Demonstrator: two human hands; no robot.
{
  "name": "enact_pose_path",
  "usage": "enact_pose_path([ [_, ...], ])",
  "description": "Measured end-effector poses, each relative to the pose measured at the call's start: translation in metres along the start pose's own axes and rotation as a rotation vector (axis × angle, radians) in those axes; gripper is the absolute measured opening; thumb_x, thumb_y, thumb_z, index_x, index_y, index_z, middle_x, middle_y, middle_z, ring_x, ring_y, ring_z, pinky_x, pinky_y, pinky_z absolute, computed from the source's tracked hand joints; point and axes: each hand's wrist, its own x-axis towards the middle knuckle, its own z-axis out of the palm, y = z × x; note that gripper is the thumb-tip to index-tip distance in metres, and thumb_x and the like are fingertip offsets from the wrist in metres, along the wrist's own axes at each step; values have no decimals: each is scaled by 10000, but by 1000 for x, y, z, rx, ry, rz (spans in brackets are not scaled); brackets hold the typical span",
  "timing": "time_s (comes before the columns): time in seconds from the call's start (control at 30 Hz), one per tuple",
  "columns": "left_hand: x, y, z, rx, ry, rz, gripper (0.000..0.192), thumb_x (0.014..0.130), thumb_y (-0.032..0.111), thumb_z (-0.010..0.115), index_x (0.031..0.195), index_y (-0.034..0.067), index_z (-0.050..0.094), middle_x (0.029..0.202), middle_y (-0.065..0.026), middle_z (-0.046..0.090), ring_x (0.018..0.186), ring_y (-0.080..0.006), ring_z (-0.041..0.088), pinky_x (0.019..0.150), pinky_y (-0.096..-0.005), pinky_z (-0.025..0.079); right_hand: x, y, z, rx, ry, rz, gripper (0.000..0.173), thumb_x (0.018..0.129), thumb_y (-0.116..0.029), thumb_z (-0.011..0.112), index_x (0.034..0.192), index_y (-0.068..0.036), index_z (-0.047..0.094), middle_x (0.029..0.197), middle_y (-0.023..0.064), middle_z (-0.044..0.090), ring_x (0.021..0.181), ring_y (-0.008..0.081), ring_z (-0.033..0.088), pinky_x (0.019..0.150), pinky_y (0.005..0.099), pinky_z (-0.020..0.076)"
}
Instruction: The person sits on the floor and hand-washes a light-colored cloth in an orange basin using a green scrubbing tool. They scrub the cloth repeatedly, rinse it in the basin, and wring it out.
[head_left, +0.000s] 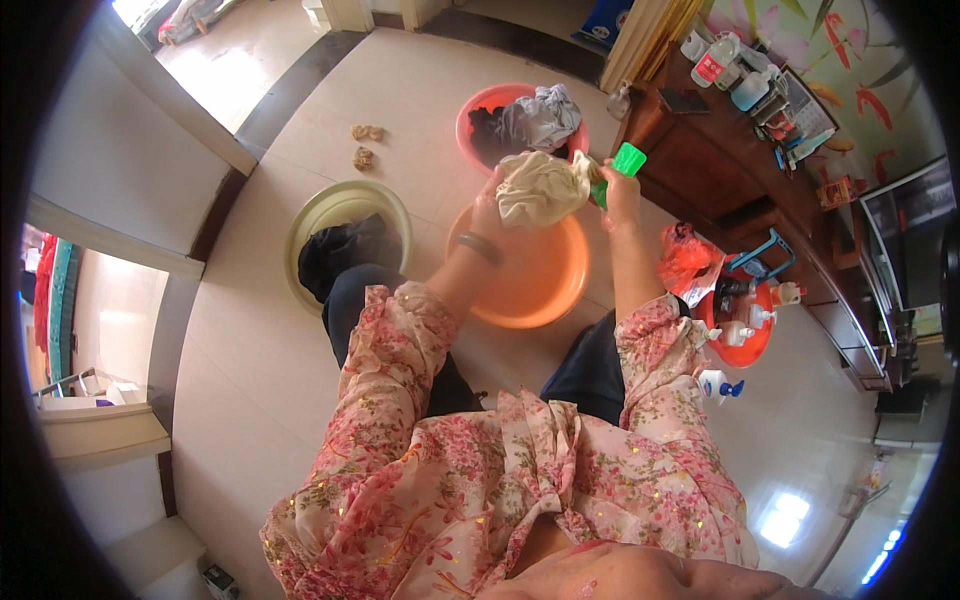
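Observation:
My left hand (491, 206) grips one side of a bunched cream cloth (541, 189), raised above the orange plastic basin (574, 289). On the cloth's other side, my right hand (621, 199) is closed around a bright green object (628, 160), perhaps a brush or scraper; its fingers also touch the twisted end of the cloth. Beyond the cloth, a pink basin (466, 142) holds grey (551, 116) and black clothes (491, 133). To the left stands a pale green basin (298, 225) with dark cloth (341, 251) in it.
Two small tan bundles (367, 133) lie on the tiled floor. At right, a red basin (739, 358) holds pump bottles beside a red plastic bag (684, 259); a white bottle with a blue pump (716, 386) stands nearby. A wooden cabinet (690, 157) runs along the right.

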Motion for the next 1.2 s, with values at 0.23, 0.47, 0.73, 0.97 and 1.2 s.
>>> enact_pose_path([
  [0.23,-3,-5,11,101,36,1,455,983,389,345,1334,112,426,1303,-116,508,1147,-282,527,962,-472,431,-27,3,17,-600,-61,-740,551,778,-395,693,1124,-25,476,989,162,574,889,333,578,747,413,470],
  [0.47,-7,-23,-31,393,325,-122,367,972,416,385,1112,114,538,1007,-71,635,839,-217,637,734,-404,539,-48,24,48,-714,-169,-472,578,723,-464,722,1039,-37,496,920,186,597,873,392,584,730,457,474],
  [0.73,-10,-25,-25,439,231,-108,431,983,422,345,1183,75,503,1116,-96,599,955,-240,613,808,-411,516,-17,48,41,-496,-144,-140,556,749,-459,705,986,18,549,900,213,622,848,374,611,715,440,481],
  [0.97,-8,-4,17,294,190,-10,496,975,430,360,1236,33,503,1127,-115,600,952,-243,625,768,-371,545,-20,10,17,-377,-137,-113,395,796,-356,686,917,9,593,842,107,642,700,166,617,628,318,482],
  [1.2,1,-11,8,669,93,181,427,996,351,365,1351,116,395,1218,-61,538,1007,-157,567,797,-313,509,-48,-9,27,154,-402,369,193,811,-168,656,976,-75,618,857,32,629,716,137,618,624,287,506],
])
